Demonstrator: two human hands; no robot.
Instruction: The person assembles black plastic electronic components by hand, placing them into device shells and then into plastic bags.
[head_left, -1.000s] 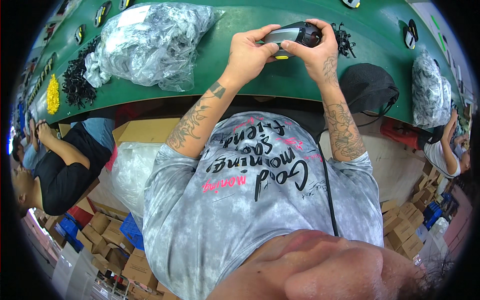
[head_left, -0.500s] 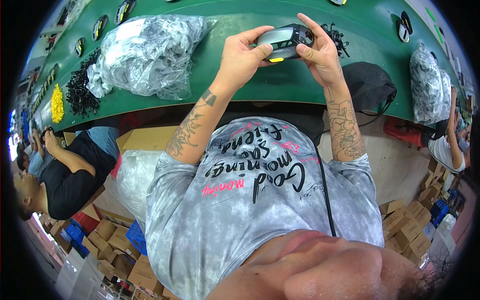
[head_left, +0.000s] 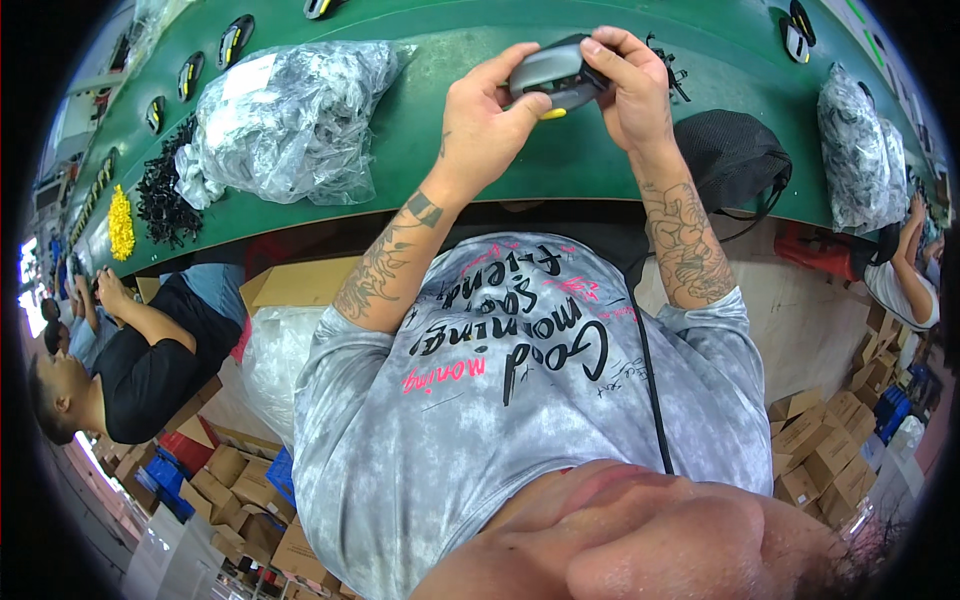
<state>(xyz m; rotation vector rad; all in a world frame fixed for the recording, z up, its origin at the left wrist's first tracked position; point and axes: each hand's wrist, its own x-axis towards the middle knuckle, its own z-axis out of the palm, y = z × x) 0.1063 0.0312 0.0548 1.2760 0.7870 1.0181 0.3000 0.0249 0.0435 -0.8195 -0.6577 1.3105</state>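
A palm-sized rounded casing (head_left: pixel 549 75), grey and black with a yellow tab, is held above the green table between my two hands. My left hand (head_left: pixel 490 108) grips its left end, with the thumb along the near side. At the other end, my right hand (head_left: pixel 632 85) has its thumb and fingers closed on the black part. The casing's far side and underside are hidden. A loose cluster of small black parts (head_left: pixel 668 72) lies just beyond my right hand. Nearer me sits a black mesh bag (head_left: pixel 730 160) with a cord.
On the green table (head_left: pixel 440 150), a clear plastic bag of parts (head_left: pixel 295 125) lies left, near black pieces (head_left: pixel 170 190) and yellow pieces (head_left: pixel 121 222). Another filled bag (head_left: pixel 860 150) is at right. Similar casings (head_left: pixel 236 40) line the far side. A co-worker (head_left: pixel 150 345) sits left.
The casing has tilted in my hands, showing more of its smooth grey face. My right fingers have folded down onto its end; the index finger was raised before.
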